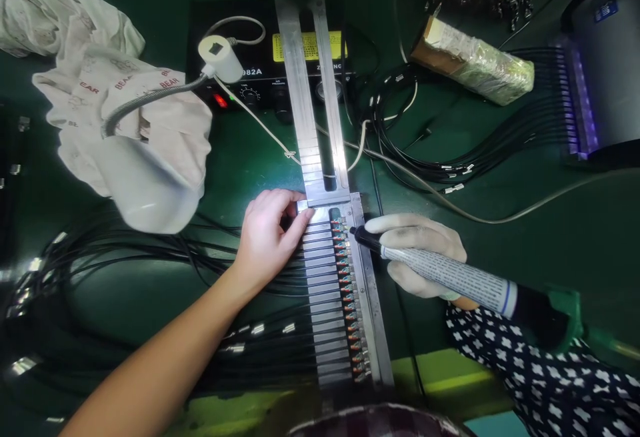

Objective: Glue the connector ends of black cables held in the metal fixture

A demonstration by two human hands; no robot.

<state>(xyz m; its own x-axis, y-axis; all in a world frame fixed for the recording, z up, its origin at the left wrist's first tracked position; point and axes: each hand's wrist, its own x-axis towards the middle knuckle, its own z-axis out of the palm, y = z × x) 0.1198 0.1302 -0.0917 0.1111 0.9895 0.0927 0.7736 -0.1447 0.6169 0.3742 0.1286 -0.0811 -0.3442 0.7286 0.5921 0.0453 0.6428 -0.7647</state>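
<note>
My right hand [425, 250], in a white glove, is wrapped round a printed dispensing syringe [450, 275] with a black tip. That tip is at the upper end of a row of small cable connectors [346, 270] with coloured wires, whether touching I cannot tell. The connectors lie side by side in a slotted metal jig [325, 293], their black cables [280, 283] running off to the left. With thumb and fingers, my bare left hand [273, 237] grips the jig's left edge near its upper end. Some of those fingertips are hidden.
Behind the jig, a slotted metal bar [295, 57] extends over a black dispenser controller [260, 97]. A white gooseneck lamp [150, 190] and crumpled cloth [125, 90] are at left. To the right are a wrapped block [475, 60], looped cables [420, 157] and a purple-lit machine [580, 103].
</note>
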